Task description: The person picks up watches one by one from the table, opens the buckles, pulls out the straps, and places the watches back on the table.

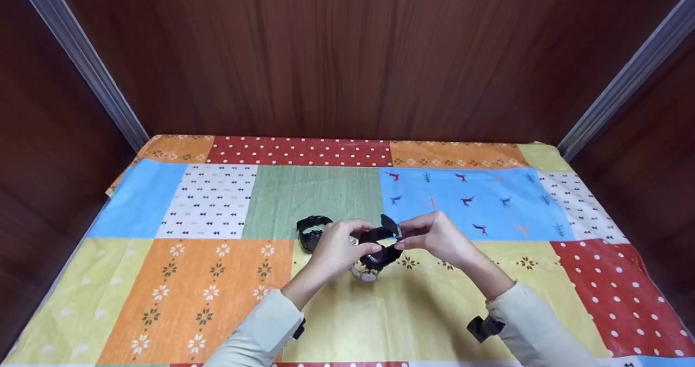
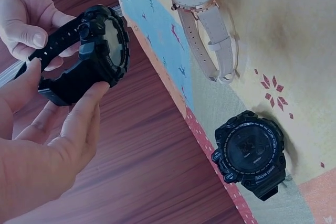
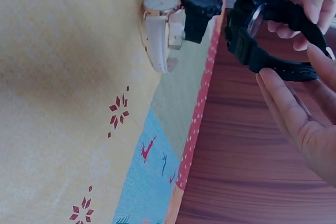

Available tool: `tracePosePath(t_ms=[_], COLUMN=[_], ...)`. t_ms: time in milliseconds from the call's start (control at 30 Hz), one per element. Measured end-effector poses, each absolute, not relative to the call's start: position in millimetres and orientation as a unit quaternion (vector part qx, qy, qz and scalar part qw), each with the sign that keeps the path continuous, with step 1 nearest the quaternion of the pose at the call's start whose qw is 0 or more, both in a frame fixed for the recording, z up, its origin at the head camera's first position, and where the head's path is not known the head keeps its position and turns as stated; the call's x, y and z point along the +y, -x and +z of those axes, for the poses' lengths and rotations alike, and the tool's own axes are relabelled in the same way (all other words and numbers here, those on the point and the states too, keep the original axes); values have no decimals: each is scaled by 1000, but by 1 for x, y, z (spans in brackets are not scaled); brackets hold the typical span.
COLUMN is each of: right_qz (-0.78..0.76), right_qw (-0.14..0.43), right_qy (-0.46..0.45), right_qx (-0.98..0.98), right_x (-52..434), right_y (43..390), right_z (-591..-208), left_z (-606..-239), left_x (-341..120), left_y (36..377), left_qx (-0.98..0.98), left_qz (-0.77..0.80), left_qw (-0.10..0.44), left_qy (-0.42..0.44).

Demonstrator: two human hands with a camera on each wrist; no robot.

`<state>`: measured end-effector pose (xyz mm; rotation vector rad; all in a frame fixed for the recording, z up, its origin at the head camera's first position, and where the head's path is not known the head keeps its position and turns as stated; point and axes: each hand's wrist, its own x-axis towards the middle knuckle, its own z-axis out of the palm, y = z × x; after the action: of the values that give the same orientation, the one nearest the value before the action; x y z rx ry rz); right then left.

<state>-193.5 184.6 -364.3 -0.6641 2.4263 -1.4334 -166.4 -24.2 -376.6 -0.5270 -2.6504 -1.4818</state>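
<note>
Patchwork cloth is covering the table, wood panels behind. Both hands are pinching a black watch above it: the left hand is gripping one strap end, the right hand the other. Just beneath, a white watch is lying on yellow, and a second black watch is sitting left of the hands.
</note>
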Motion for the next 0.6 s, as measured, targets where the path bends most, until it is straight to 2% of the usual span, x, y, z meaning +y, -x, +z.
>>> tracePosePath(t_ms=[600], right_qz=[-519], right_qw=[131], right_qy=[213], right_qx=[818], right_x=[186], right_y=[197], right_z=[-368], left_z=[-380], left_x=[-27], left_y=[169], left_qx=[-853], left_qz=[-492], left_qw=[51], left_qy=[169])
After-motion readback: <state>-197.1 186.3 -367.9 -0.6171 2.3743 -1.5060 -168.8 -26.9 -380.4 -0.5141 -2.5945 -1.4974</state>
